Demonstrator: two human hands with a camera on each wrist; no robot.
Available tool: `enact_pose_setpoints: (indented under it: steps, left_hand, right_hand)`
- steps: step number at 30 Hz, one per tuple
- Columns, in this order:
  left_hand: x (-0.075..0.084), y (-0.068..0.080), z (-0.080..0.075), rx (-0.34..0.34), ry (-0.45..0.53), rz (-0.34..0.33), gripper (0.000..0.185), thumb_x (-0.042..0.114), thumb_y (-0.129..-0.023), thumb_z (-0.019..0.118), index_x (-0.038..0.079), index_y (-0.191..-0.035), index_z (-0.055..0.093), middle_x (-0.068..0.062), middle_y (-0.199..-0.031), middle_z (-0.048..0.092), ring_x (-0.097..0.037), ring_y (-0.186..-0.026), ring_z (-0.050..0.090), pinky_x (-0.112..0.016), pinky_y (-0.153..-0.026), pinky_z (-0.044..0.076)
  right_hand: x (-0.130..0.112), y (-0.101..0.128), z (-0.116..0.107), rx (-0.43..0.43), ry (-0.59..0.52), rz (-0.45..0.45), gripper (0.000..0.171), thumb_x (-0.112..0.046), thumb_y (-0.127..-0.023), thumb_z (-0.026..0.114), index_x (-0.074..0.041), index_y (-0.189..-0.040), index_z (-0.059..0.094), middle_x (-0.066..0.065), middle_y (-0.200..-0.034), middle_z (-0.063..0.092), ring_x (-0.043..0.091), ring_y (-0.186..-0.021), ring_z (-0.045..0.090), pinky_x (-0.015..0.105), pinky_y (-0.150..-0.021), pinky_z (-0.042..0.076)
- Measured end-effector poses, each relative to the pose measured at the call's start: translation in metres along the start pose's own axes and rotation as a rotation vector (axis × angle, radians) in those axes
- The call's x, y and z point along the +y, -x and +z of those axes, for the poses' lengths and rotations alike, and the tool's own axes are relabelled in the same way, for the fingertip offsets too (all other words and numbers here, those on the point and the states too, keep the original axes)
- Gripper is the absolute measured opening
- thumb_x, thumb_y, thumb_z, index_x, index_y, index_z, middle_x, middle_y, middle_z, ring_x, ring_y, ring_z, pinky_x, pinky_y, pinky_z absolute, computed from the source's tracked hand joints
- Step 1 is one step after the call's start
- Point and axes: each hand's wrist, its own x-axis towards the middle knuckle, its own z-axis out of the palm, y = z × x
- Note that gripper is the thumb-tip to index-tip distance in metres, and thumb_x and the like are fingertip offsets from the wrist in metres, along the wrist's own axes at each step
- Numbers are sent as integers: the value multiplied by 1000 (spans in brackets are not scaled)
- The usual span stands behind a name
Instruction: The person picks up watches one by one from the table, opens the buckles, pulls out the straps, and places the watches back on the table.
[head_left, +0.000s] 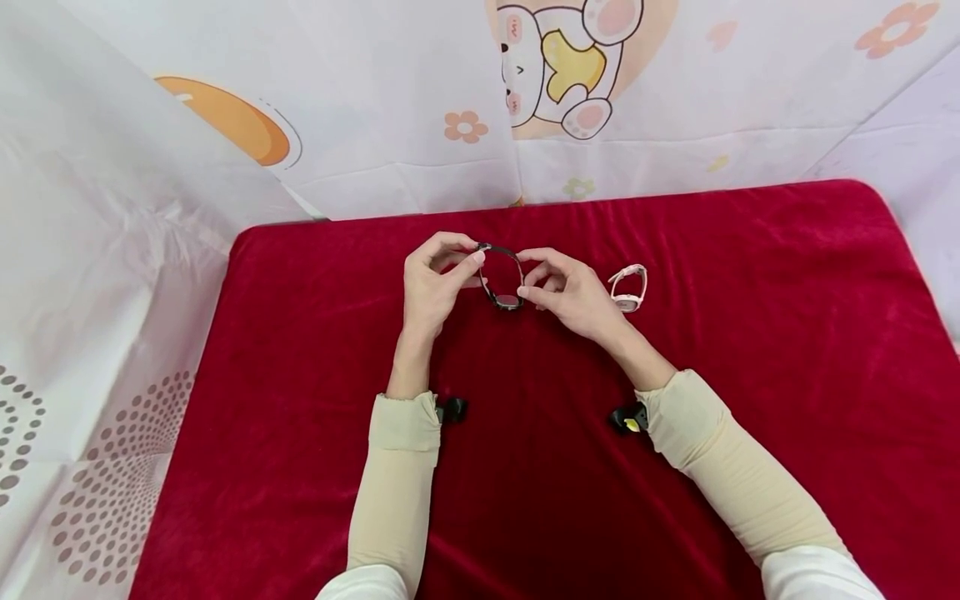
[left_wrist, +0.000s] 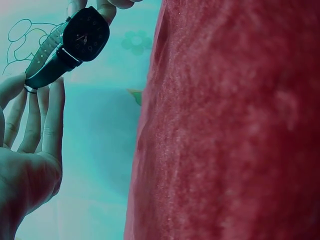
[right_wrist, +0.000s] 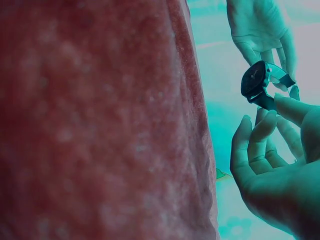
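Black watch held up at frame centre above red cloth; left hand pinches strap end, right hand pinches by dial; strap looped, fastening unclear; pink watch lies untouched right of centre

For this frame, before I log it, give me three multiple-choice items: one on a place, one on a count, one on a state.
1. Where does the small pink wristwatch lie?
A. on the red velvet cloth, past the right hand
B. in the left hand
C. on a sleeve

2. How many watches show?
A. one
B. two
C. four

3. The black round-faced wristwatch is
A. flat on the cloth
B. pinched by both hands
C. worn on a wrist

Answers: 1 A, it rests alone on the cloth; 2 B, one pink and one black; 3 B, fingers of each hand pinch its strap.
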Motion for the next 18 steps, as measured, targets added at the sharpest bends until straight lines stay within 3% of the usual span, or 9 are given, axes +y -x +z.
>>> enact_pose_setpoints:
  steps: [13,18]
  left_hand:
    - [-4,0,-4,15,20,1,20,-2,-87,73,-8,-106,69,-12,-100,70,-19,-73,67,-40,-64,61]
    - [-4,1,-6,26,41,-9,19,-3,-88,72,-7,-106,70,-20,-102,68,-20,-72,66,-41,-64,61]
  right_hand:
    - [-2,-1,-1,24,-1,38,45,0,-92,68,-4,-136,60,19,-95,64,28,-61,56,20,-53,43]
    - [-2,0,0,26,-43,45,46,-4,-92,70,-10,-137,61,14,-95,64,31,-65,60,29,-60,53]
